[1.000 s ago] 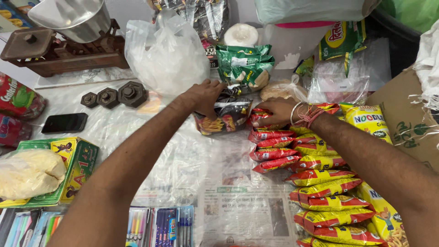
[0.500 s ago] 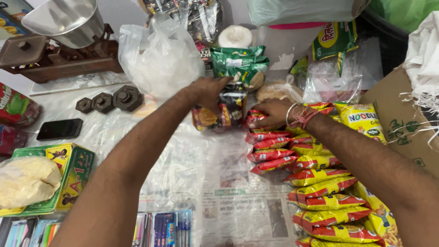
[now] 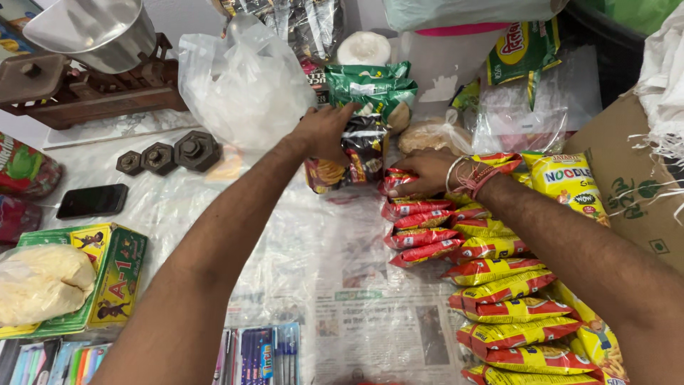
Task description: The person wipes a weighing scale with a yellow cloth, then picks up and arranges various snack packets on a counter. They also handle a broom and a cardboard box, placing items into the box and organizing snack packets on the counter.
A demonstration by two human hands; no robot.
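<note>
My left hand [image 3: 326, 130] is clamped on the dark snack packets [image 3: 349, 160], which hang upright just left of the red packet row [image 3: 420, 232]. My right hand [image 3: 422, 173] presses closed on that row's far end, just beside them.

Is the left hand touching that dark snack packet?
Touching. In the head view the left hand has its fingers wrapped over the top of the dark snack packet, with no gap showing between them.
</note>
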